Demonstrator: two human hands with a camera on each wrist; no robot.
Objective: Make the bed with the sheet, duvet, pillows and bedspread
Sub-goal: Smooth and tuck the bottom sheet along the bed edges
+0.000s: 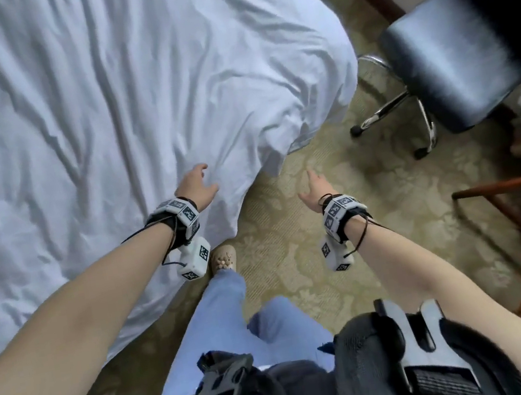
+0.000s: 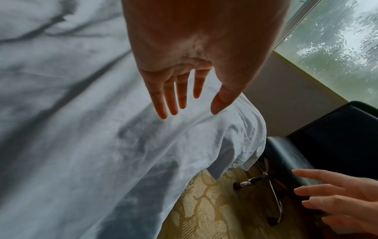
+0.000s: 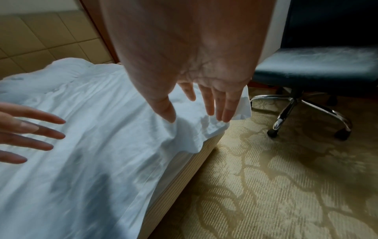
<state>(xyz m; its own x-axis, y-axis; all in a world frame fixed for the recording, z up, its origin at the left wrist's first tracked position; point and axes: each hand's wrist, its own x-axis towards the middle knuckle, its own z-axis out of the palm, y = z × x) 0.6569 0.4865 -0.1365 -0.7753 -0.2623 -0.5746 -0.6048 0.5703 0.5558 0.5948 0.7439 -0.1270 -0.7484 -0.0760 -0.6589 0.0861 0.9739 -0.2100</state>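
Patterned carpet ran beside the bed. Both hands held nothing: the left hand hovered spread-fingered over the rumpled white sheet, the right hand reached flat over the floor toward its draped corner, probably to grasp and straighten it.

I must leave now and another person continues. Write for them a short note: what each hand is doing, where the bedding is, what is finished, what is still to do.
Left hand: open, fingers spread above the white cover, gripping nothing.
Right hand: open, over the carpet beside the bed, empty.
Bedding: the white cover lies wrinkled over the bed; its corner is bunched near the office chair and hangs untucked over the bed base.
Done: the cover is laid on.
Left: smooth it and square that corner. No pillows or bedspread are in view.
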